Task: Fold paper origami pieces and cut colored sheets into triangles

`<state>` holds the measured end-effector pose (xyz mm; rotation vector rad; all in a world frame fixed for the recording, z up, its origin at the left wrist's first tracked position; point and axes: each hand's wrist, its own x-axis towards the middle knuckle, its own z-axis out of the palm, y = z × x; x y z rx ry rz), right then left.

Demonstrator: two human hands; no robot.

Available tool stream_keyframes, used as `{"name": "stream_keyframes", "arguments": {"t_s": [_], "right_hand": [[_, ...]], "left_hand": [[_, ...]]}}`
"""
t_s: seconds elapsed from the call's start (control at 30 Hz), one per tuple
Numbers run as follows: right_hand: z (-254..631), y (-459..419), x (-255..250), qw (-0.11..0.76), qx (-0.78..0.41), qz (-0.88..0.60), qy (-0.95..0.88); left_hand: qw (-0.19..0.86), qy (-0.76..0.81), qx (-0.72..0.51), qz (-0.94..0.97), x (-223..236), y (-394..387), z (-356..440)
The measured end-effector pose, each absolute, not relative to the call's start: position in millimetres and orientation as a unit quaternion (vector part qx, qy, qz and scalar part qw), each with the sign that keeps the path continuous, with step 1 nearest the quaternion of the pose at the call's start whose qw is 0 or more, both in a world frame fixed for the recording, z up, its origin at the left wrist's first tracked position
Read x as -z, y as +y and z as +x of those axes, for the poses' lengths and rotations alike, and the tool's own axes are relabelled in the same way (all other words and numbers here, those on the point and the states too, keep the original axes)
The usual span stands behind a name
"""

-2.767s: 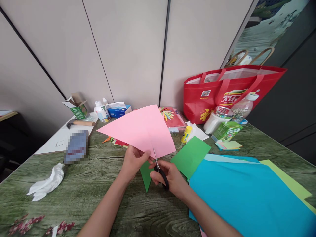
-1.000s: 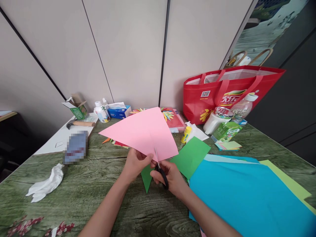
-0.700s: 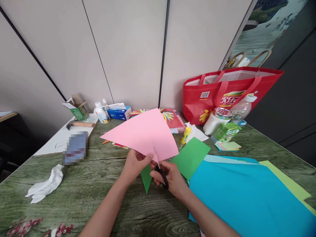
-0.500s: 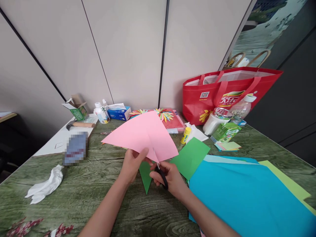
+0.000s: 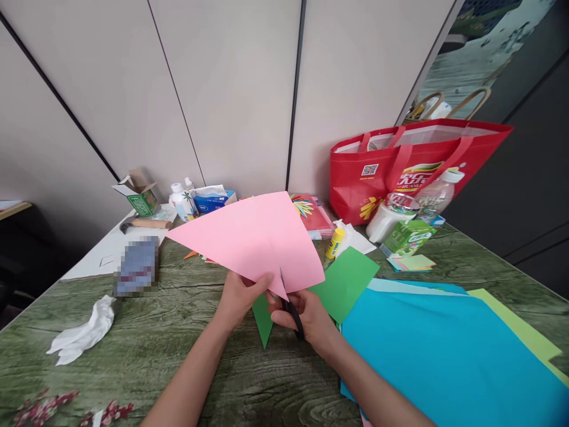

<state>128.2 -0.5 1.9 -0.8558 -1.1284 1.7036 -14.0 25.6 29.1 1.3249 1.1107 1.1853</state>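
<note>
A large sheet of pink paper is held up above the table, pinched at its lower edge by my left hand, thumb on top. My right hand grips black-handled scissors, whose blades sit in a slit running up from the sheet's near edge. Most of the blades are hidden by the paper. Below the hands lies a pointed piece of green paper. Another green sheet rests just right of the pink one.
Blue sheets cover the table's right side. A yellow glue stick, a green carton and a red bag stand farther back. On the left are a crumpled tissue, a hammer and a blue tissue box.
The pink sheet has turned and shifted slightly, its left corner reaching farther left and up. Both hands keep their holds, and the scissors remain at the slit.
</note>
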Motion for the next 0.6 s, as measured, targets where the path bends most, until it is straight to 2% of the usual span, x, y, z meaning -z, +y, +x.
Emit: {"name": "stream_keyframes", "arguments": {"t_s": [0.4, 0.6], "right_hand": [[133.0, -0.9, -3.4, 0.439, -0.695, -0.334, -0.461], [129.4, 0.3, 4.8, 0.462, -0.666, -0.381, -0.444]], "left_hand": [[0.484, 0.467, -0.514, 0.533, -28.4, 27.4, -16.7], [0.489, 0.464, -0.505, 0.539, -28.8, 28.2, -17.0]]}}
